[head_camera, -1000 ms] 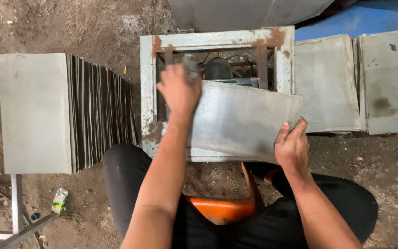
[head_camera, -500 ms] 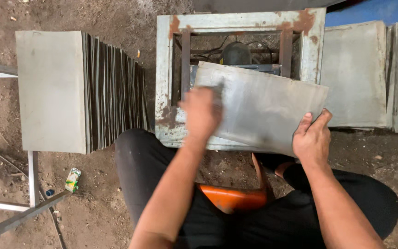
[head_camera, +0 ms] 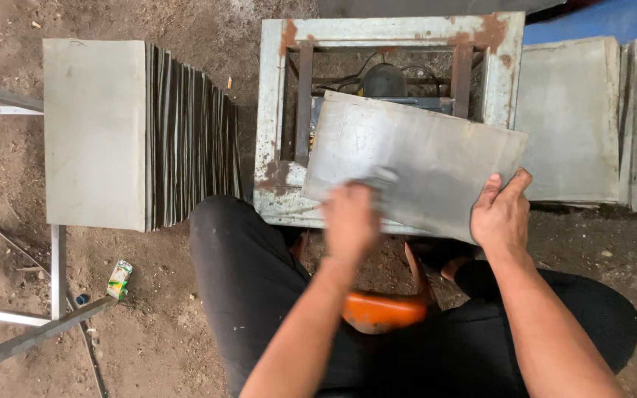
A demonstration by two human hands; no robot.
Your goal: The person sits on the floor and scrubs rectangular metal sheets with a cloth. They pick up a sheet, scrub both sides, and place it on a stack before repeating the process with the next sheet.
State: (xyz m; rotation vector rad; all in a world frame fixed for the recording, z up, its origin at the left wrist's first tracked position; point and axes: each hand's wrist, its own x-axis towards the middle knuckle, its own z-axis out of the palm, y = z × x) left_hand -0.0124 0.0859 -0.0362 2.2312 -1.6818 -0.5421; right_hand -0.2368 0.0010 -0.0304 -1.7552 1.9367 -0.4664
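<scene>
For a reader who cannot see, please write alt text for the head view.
A person's right hand grips a grey rectangular metal sheet lying on a rusty white metal frame; the blurred left hand rests on the sheet's near edge.

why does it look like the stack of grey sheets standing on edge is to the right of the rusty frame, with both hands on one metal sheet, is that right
Not quite. In the head view the stack of grey sheets stands to the left of the rusty frame. Both the left hand and right hand do rest on one metal sheet.

2 hands: left hand [head_camera: 349, 220] and right hand [head_camera: 501, 215], fingers on 1 metal sheet [head_camera: 414, 162]; 1 rusty frame [head_camera: 274, 110] beneath; 1 sheet stack [head_camera: 97, 133] left of them.
</scene>
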